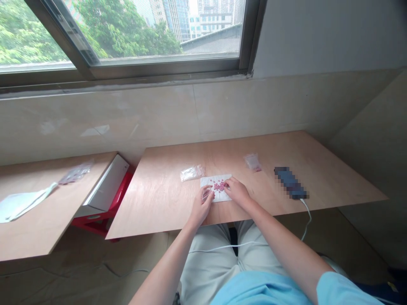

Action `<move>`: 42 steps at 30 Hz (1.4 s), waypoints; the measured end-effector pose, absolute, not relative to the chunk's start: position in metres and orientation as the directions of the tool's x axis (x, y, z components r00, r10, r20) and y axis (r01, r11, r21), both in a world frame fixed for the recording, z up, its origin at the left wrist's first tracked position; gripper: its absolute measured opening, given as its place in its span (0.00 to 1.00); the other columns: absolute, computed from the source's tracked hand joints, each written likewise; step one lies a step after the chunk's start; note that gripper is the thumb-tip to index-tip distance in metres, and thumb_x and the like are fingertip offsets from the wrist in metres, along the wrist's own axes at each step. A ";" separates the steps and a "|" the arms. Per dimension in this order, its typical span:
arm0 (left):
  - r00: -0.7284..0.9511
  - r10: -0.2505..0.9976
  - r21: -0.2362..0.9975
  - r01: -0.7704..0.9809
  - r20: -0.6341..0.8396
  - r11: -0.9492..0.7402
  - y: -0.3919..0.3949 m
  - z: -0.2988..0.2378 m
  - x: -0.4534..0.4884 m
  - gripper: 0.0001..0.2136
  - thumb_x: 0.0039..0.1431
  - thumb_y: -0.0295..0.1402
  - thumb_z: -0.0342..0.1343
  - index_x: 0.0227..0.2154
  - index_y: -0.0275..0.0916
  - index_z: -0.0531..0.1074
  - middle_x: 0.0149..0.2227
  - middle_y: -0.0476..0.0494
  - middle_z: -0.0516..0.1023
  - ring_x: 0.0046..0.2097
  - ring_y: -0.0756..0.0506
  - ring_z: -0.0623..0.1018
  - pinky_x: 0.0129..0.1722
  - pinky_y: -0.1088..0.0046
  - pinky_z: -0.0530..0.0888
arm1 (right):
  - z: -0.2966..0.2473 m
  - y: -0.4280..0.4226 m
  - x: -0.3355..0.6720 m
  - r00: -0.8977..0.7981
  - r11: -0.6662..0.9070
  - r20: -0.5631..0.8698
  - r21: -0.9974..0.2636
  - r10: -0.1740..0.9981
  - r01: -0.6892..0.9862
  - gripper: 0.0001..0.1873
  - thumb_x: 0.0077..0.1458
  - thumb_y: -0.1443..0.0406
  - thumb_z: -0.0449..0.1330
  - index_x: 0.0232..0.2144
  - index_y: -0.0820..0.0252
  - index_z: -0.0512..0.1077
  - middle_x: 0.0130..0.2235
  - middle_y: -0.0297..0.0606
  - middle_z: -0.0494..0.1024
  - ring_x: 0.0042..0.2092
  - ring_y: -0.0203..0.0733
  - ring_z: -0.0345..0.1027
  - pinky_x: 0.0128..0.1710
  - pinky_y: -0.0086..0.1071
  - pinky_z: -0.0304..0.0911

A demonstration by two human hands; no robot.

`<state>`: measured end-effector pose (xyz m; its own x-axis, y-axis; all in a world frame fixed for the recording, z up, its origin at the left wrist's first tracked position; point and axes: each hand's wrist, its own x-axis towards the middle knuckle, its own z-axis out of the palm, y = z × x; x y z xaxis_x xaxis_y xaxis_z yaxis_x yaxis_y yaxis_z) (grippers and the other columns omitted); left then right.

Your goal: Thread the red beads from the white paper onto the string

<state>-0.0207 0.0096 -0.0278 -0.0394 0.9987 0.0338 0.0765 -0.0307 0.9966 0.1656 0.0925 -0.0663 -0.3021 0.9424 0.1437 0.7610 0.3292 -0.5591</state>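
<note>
A white sheet [222, 179] lies near the front of the wooden table [165, 195], with several small pink beads [218, 186] piled on it. My left hand [201, 206] is closed on a small clear plastic bag [206, 193] at the sheet's left edge. My right hand [237, 191] rests on the sheet's right side, its fingertips pinched at the beads. What the right fingertips hold is too small to make out.
Another clear bag [191, 172] lies behind the sheet. A bag with pink contents [253, 162] and a dark phone [290, 182] with a white cable [305, 220] are to the right. A second table [38, 224] at left holds a face mask [19, 205].
</note>
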 end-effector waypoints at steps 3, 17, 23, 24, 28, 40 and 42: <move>-0.025 0.999 0.996 0.085 0.031 -0.029 0.010 -0.028 -0.022 0.17 0.63 0.47 0.56 0.47 0.39 0.72 0.43 0.40 0.80 0.44 0.43 0.80 0.47 0.66 0.75 | -0.064 0.095 0.165 -0.276 0.310 0.154 -0.626 0.949 0.716 0.05 0.58 0.66 0.60 0.36 0.57 0.77 0.41 0.41 0.78 0.42 0.41 0.72 0.43 0.31 0.62; 0.027 0.995 0.989 0.107 0.096 -0.098 0.014 -0.034 -0.019 0.16 0.62 0.43 0.59 0.48 0.40 0.73 0.50 0.38 0.79 0.54 0.38 0.78 0.57 0.57 0.72 | -0.002 0.066 0.138 -0.351 0.454 0.329 -0.809 0.877 0.374 0.05 0.58 0.63 0.61 0.34 0.57 0.76 0.39 0.38 0.78 0.39 0.40 0.71 0.42 0.32 0.65; -0.035 0.999 0.997 0.074 -0.011 0.014 0.012 -0.032 -0.023 0.18 0.59 0.45 0.61 0.46 0.39 0.76 0.49 0.37 0.80 0.53 0.37 0.78 0.54 0.58 0.73 | -0.047 0.105 0.162 -0.170 0.254 0.189 -0.754 0.967 0.606 0.08 0.59 0.67 0.56 0.34 0.59 0.77 0.37 0.40 0.79 0.39 0.42 0.72 0.42 0.33 0.66; -0.027 0.998 0.998 0.035 -0.049 0.050 0.012 -0.031 -0.024 0.18 0.59 0.46 0.61 0.46 0.39 0.76 0.48 0.36 0.80 0.52 0.38 0.78 0.52 0.60 0.74 | -0.053 0.110 0.165 -0.178 0.252 0.179 -0.732 0.968 0.634 0.09 0.59 0.68 0.57 0.36 0.60 0.77 0.38 0.41 0.79 0.41 0.42 0.72 0.44 0.33 0.66; -0.002 0.982 0.974 -0.124 -0.189 0.187 0.013 -0.029 -0.023 0.21 0.57 0.47 0.62 0.46 0.38 0.75 0.44 0.37 0.80 0.47 0.40 0.79 0.41 0.68 0.76 | -0.062 0.121 0.163 -0.272 0.312 0.167 -0.664 0.948 0.679 0.13 0.61 0.71 0.55 0.44 0.59 0.78 0.46 0.42 0.78 0.47 0.41 0.71 0.50 0.32 0.63; 0.046 0.955 0.918 -0.264 -0.294 0.295 0.016 -0.028 -0.026 0.21 0.54 0.48 0.65 0.43 0.39 0.71 0.36 0.42 0.78 0.38 0.45 0.80 0.39 0.69 0.76 | -0.055 0.126 0.159 -0.138 0.178 0.136 -0.913 0.981 0.368 0.11 0.60 0.61 0.57 0.37 0.62 0.76 0.36 0.39 0.79 0.36 0.40 0.72 0.39 0.31 0.65; 0.054 0.958 0.926 -0.245 -0.283 0.287 0.016 -0.028 -0.025 0.20 0.54 0.47 0.65 0.42 0.39 0.71 0.36 0.42 0.78 0.38 0.46 0.80 0.39 0.69 0.76 | -0.041 0.114 0.154 -0.095 0.138 0.118 -0.961 0.988 0.241 0.14 0.61 0.57 0.56 0.36 0.61 0.74 0.34 0.38 0.79 0.34 0.40 0.72 0.36 0.31 0.65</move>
